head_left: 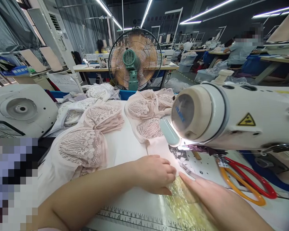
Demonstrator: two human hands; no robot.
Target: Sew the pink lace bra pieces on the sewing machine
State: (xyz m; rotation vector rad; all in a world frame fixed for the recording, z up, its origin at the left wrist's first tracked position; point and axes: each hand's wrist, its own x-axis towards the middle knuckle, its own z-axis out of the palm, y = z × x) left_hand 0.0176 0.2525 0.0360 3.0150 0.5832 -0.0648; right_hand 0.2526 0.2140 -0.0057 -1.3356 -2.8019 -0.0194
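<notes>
A white sewing machine [231, 115] stands over the table on the right, its lamp lit above the presser foot [180, 155]. My left hand [155, 173] lies on a pale lace fabric piece [180, 199] just left of the foot, fingers curled and pressing it down. My right hand [212, 199] lies flat on the same piece, fingers stretched toward the needle. Pink lace bra cups [86, 147] lie piled to the left, and more lace cups [146, 112] sit behind the needle.
Red and orange scissors [248, 183] rest on the machine bed. A second machine [19, 109] sits at the left. A standing fan [135, 59] is behind the table. A ruler strip [135, 219] runs along the table's front edge. Other people work at far tables.
</notes>
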